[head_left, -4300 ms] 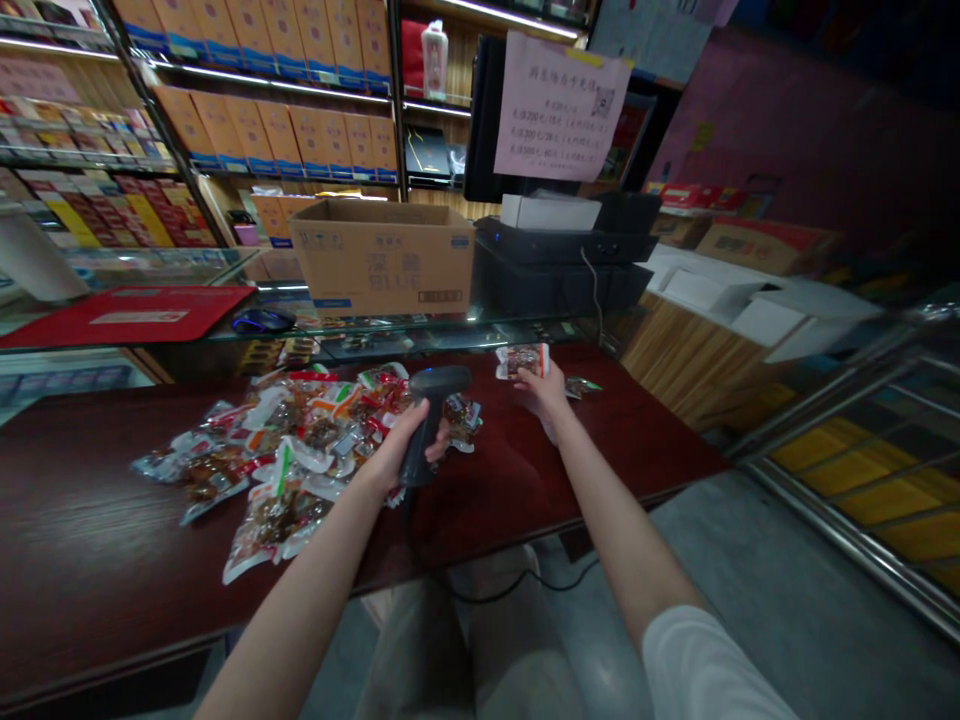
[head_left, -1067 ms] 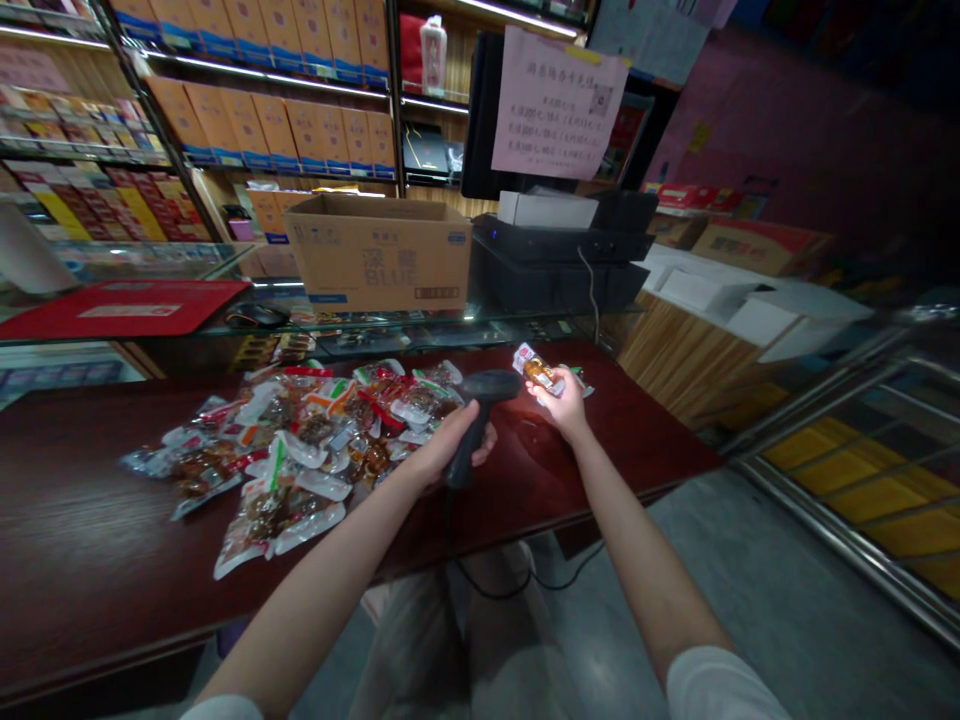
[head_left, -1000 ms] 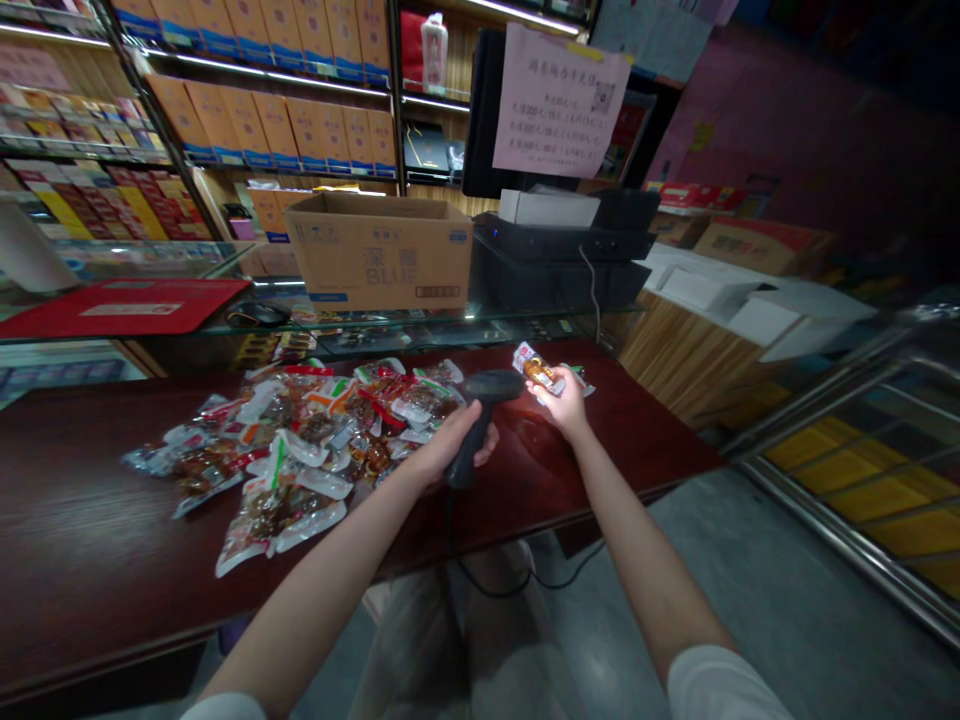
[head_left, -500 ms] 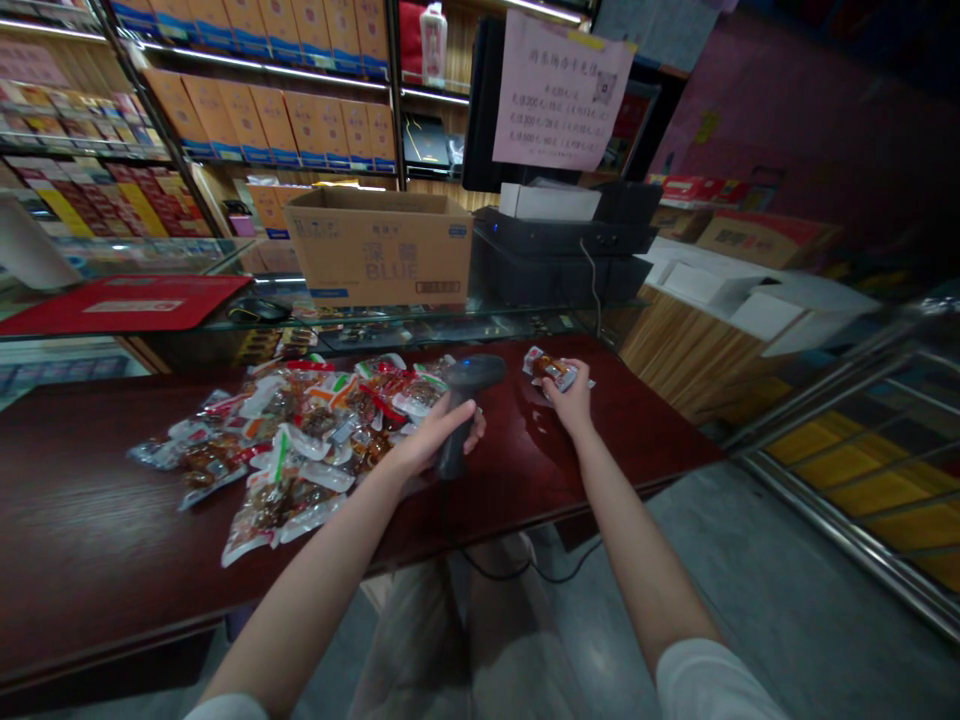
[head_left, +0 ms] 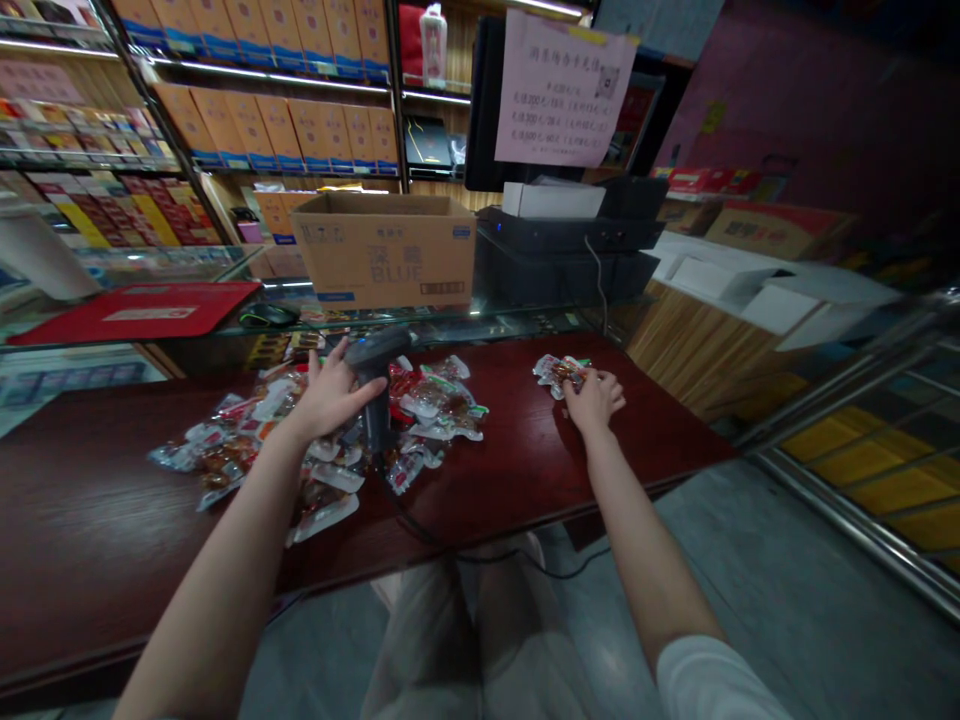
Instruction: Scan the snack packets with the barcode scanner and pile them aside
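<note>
My left hand is closed on a dark barcode scanner, with its thumb across the handle and some fingers stretched out. The scanner is over a pile of clear vacuum-sealed snack packets with brown contents and red and green print. My right hand is at the right part of the table, thumb and fingers at the near edge of a snack packet. That packet is low over or on the tabletop; the fingers partly hide it.
A cardboard box stands on the glass counter behind the dark red table. A monitor with a paper sign stands to its right. The scanner's cable hangs over the front edge. Metal railing is at the right.
My left hand has moved left with the scanner, from the pile's right edge to over its middle. My right hand has shifted slightly right and down, its packet now lower.
</note>
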`<state>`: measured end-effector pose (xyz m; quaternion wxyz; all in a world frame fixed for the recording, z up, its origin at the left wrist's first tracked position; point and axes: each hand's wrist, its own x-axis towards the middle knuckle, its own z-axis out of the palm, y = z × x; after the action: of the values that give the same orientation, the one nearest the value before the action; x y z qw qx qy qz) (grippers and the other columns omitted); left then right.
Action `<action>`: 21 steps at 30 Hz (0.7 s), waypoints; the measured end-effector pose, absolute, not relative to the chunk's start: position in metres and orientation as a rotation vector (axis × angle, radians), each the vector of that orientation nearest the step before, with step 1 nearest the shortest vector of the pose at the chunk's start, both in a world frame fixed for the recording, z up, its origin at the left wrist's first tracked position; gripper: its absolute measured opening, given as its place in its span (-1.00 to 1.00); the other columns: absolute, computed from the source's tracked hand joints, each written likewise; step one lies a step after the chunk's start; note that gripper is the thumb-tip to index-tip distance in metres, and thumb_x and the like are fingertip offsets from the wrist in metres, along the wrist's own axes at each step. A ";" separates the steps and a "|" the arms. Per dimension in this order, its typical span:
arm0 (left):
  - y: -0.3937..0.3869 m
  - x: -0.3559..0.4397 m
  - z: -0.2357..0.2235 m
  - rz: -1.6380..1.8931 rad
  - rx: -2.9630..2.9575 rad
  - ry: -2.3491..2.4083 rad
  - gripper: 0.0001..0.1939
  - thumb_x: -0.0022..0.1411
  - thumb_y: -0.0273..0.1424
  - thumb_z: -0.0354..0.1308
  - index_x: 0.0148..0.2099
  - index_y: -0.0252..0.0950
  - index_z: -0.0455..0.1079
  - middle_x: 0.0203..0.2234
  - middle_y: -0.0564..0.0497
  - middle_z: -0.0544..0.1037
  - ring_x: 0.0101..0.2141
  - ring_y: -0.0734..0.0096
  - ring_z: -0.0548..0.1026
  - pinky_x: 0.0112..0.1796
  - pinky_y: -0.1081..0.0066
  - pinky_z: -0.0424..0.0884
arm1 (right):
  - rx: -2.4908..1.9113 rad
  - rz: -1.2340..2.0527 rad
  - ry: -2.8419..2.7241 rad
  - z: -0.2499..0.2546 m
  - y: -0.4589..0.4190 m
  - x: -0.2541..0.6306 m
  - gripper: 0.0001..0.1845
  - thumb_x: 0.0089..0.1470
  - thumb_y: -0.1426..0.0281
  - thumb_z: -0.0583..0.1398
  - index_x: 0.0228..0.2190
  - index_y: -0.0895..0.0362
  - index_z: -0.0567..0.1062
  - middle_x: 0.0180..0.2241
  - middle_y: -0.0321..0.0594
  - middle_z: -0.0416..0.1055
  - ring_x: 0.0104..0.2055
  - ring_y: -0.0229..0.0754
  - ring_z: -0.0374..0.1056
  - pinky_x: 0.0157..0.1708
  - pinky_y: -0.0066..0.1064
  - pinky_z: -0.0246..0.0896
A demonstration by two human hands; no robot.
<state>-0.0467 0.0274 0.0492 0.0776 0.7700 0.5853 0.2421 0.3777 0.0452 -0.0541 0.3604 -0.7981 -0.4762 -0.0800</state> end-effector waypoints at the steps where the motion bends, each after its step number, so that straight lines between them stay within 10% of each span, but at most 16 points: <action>1: 0.031 -0.053 0.046 0.672 2.316 1.797 -0.32 0.16 0.05 -0.08 0.18 -0.24 0.34 0.15 -0.14 0.40 0.27 -0.18 0.09 0.24 -0.21 -0.28 | -2.048 -0.233 -1.227 -0.053 0.044 0.377 -0.60 0.06 0.23 0.15 -0.09 0.14 0.43 0.08 0.17 0.22 0.12 0.29 0.11 0.04 0.14 -0.04; 6: 0.044 -0.076 0.023 0.538 2.134 1.923 -0.31 0.21 0.09 -0.24 -0.06 -0.32 0.47 -0.02 -0.27 0.50 0.14 -0.21 0.31 0.23 -0.14 -0.03 | -1.864 -0.257 -1.374 -0.045 0.040 0.357 -0.57 0.10 0.29 0.12 0.02 0.11 0.35 0.12 0.11 0.20 0.17 0.21 0.09 0.12 0.11 -0.07; 13: 0.044 -0.063 0.007 0.541 2.081 1.847 -0.38 0.21 0.05 -0.30 -0.23 -0.28 0.41 -0.31 -0.21 0.57 0.03 -0.14 0.43 0.26 -0.15 -0.28 | -1.281 0.484 -1.915 -0.046 0.046 0.276 -0.44 0.14 0.19 0.14 0.15 0.07 0.28 0.14 -0.02 0.26 0.07 -0.04 0.32 0.10 -0.18 0.19; 21: 0.041 -0.043 0.004 0.532 2.015 1.860 -0.45 0.20 0.05 -0.29 -0.38 -0.26 0.32 -0.31 -0.27 0.57 0.02 -0.17 0.45 0.25 -0.12 -0.13 | -1.472 0.562 -2.140 -0.037 0.048 0.225 -0.36 0.13 0.06 0.18 0.19 -0.02 0.31 0.18 -0.06 0.31 0.18 0.18 0.18 0.13 0.01 0.04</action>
<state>-0.0427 0.0408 0.0040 0.1732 0.7104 0.6558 0.1876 0.2247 0.0485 -0.0373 0.2394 -0.5379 -0.7819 0.2052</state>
